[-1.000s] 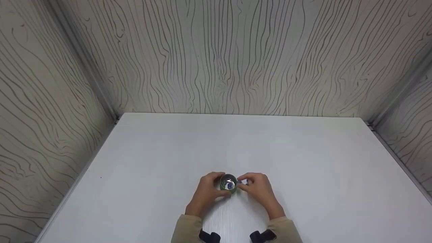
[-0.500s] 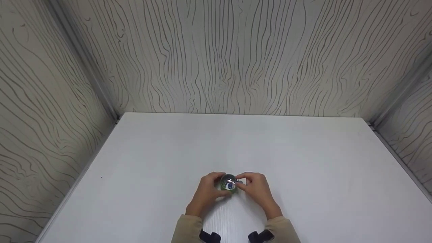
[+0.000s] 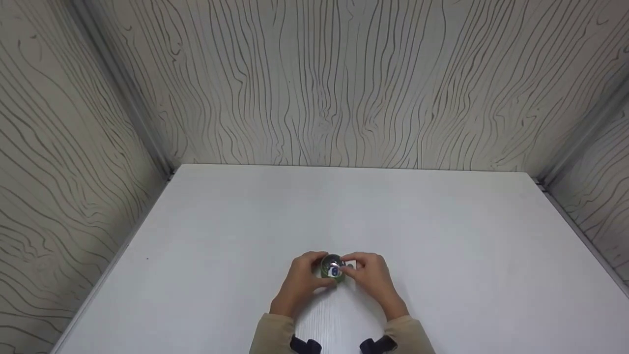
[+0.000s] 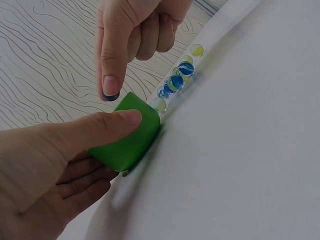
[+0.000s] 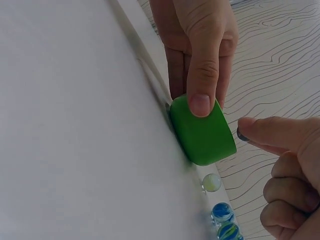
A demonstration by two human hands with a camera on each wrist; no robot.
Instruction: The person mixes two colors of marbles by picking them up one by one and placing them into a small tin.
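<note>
A small green cup with a shiny inside stands on the white table, and something blue shows inside it. My left hand holds it from the left, with the thumb pressed to its green wall in the left wrist view. At the cup's rim, my right hand pinches a dark blue marble between thumb and forefinger. The other fingers of that hand are curled in. Beside the cup, on the right hand's side, lie several clear glass marbles with blue or yellow-green swirls, mostly covered by that hand in the head view.
The white tabletop extends around both hands. Wood-grain panels rise behind it and at both sides, with grey posts in the corners.
My right hand has moved a little to the left, bringing its fingertips from beside the cup to its rim. My left hand and the cup have stayed in place.
</note>
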